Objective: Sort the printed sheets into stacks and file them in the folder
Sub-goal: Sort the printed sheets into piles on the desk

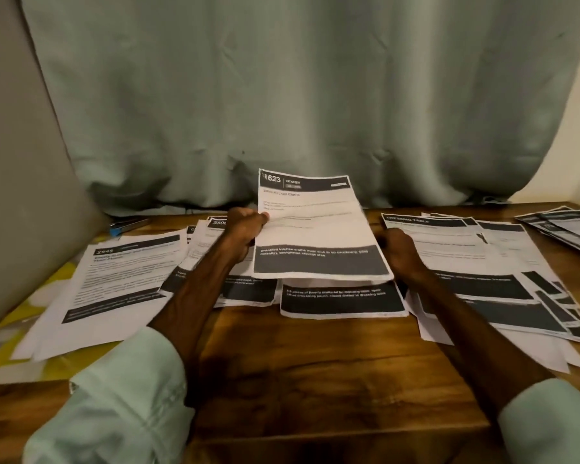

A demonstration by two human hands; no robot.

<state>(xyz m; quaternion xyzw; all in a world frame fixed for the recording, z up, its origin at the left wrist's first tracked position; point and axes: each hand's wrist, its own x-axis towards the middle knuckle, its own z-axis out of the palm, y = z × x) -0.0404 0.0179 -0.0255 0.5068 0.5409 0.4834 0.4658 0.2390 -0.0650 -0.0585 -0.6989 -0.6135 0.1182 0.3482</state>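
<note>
Holding: a person's left hand [248, 226] grips the left edge of a printed kitchen sheet [315, 226], thumb on top, raising its far end off the wooden table [315, 370].
Kitchen sheet: headed "1623" and "KITCHEN", with a black band across its lower part. It is tilted up at the middle of the table, and white edges of more paper show just beneath its near edge.
Right hand [402, 251]: fingers curled, set against the lower right edge of the kitchen sheet. Whether it actually grasps the paper cannot be told.
Flat sheet [342, 301]: lying on the table directly under the raised one, with only its black band and blurred white lettering showing.
Left stack [124, 276]: a loose pile topped by a page headed "2945", at the table's left side and partly over a yellow patterned cloth [31, 316].
Middle stack [211, 229]: pages fanned out behind the left forearm, one number beginning "380".
Right stack [466, 256]: top page headed "DRESSING TABLE", untidily spread, with the right wrist crossing its near left corner.
Far stack [570, 226]: a few overlapping pages at the rear right corner, apart from the rest.
Blue-tipped tool [128, 226]: by the rear left edge; pen or cutter, too blurred to say.
Sleeves [124, 396]: pale green, cuffs pushed up both forearms.
Backdrop: a grey-green curtain [282, 95] hangs down to the table's far edge, with a grey cushion [14, 162] to its left.
</note>
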